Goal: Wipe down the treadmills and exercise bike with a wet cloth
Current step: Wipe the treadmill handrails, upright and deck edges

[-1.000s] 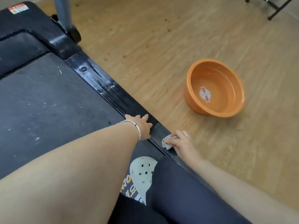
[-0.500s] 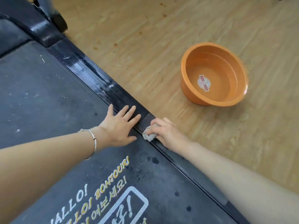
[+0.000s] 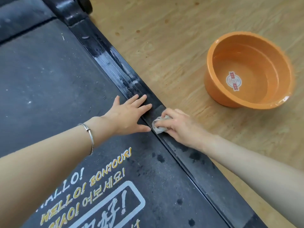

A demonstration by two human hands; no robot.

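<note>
A black treadmill fills the left half of the view, its dusty belt (image 3: 49,89) printed with white and yellow greetings near me. Along the belt's right edge runs a glossy black side rail (image 3: 115,63), wet and streaked. My right hand (image 3: 179,127) grips a small crumpled grey cloth (image 3: 158,126) and holds it against the rail. My left hand (image 3: 130,115), with a silver bangle on the wrist, lies flat with straight spread fingers across the belt edge and the rail, just left of the cloth.
An orange plastic basin (image 3: 213,89) with water in it stands on the light wooden floor (image 3: 164,38) to the right of the rail. The treadmill's upright base and a wheel (image 3: 85,5) are at the top. Dark wet spots dot the belt near me.
The camera has tipped down and moved closer, so my knee and shoe have left the view. My left hand has spread flat on the rail. My right hand keeps rubbing the cloth at the same spot.
</note>
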